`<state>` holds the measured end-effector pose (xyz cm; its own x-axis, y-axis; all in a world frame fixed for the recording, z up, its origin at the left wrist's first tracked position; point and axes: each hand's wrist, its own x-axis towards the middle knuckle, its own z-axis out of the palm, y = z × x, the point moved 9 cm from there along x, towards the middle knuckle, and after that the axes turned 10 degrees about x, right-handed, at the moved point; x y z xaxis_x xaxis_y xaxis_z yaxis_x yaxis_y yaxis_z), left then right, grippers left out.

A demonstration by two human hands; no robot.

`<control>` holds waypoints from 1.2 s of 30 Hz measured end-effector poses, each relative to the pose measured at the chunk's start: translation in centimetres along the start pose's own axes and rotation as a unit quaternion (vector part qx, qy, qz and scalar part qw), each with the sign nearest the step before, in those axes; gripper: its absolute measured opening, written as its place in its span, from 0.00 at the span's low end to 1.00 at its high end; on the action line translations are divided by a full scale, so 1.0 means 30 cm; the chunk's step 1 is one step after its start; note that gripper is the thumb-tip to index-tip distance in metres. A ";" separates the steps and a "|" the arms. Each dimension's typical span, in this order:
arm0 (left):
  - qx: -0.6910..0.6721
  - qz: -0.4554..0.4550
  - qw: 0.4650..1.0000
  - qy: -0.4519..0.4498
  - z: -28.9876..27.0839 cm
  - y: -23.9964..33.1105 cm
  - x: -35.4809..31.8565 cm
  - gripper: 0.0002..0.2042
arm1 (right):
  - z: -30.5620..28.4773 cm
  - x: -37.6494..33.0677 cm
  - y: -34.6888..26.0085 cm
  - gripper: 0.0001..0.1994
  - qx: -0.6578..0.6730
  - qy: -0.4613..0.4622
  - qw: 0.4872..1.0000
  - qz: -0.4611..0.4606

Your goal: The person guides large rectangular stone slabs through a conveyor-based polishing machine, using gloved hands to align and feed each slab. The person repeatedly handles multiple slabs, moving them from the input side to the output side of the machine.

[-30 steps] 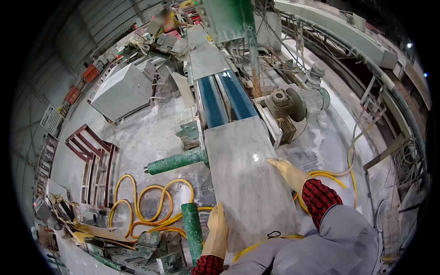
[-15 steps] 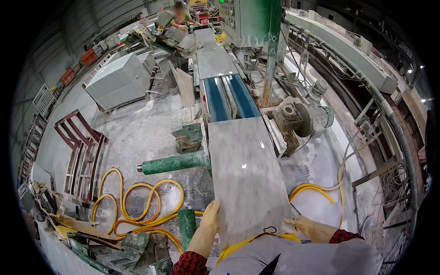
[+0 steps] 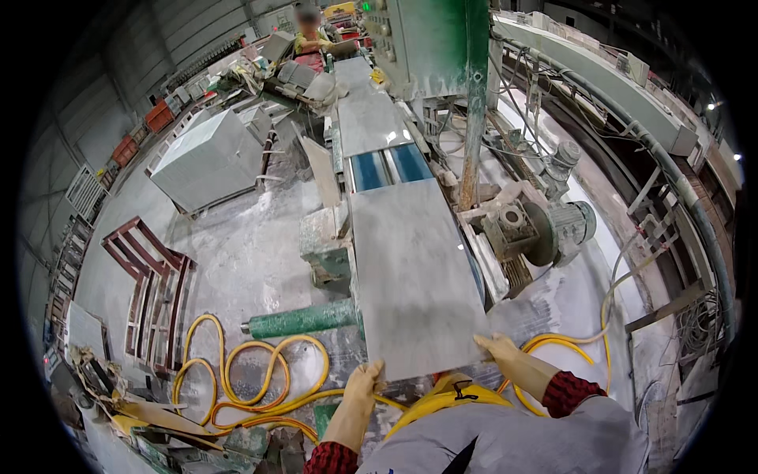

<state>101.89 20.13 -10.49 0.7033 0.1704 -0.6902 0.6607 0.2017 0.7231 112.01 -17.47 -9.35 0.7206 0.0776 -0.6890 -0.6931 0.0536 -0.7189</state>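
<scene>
We are touching the near end of a pale grey slab [image 3: 414, 276] with both gloved hands: the fingers of our left hand [image 3: 359, 391] are bending against its near-left corner, and those of our right hand [image 3: 505, 354] are meeting its right edge by the near corner. Neither hand is spreading wide; how far the fingers are closing beneath the slab, we cannot tell. Between them the near edge is running just ahead of the yellow band [image 3: 482, 393] at our waist. Ahead of the fingers the slab is lying lengthwise, and past its far edge a short stretch of blue belt [image 3: 412, 163] is showing, leaving room before a second slab [image 3: 371, 118]. Left of our left fingers, a green roller [image 3: 304, 320] is jutting sideways and a yellow hose [image 3: 326, 362] is looping over the floor [image 3: 229, 261]. Ahead and right of our right fingers, a dusty gearbox [image 3: 513, 227] is standing apart from the slab's edge. Farthest ahead, a co-worker [image 3: 309, 41] is standing beside the line.
</scene>
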 end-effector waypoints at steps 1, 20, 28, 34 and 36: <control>-0.019 0.007 0.999 0.033 -0.008 0.042 0.063 0.13 | 0.030 0.047 -0.073 0.26 0.027 0.010 0.999 -0.040; -0.057 -0.044 0.997 0.016 0.190 0.244 0.160 0.24 | 0.153 0.241 -0.131 0.28 0.120 -0.061 0.988 0.069; -0.091 0.007 0.995 -0.030 0.189 0.260 0.284 0.24 | 0.173 0.288 -0.212 0.28 0.128 -0.022 0.990 0.055; -0.095 0.000 0.995 -0.022 0.202 0.414 0.367 0.21 | 0.208 0.432 -0.339 0.26 0.134 -0.013 0.991 0.021; -0.091 -0.022 0.996 -0.012 0.199 0.425 0.405 0.21 | 0.210 0.455 -0.354 0.26 0.132 -0.020 0.991 0.016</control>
<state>120.43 19.03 -9.48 0.6828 0.1342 -0.7182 0.6341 0.3796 0.6737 129.10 -10.70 -10.55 0.7009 0.1228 -0.7026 -0.6999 0.3084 -0.6443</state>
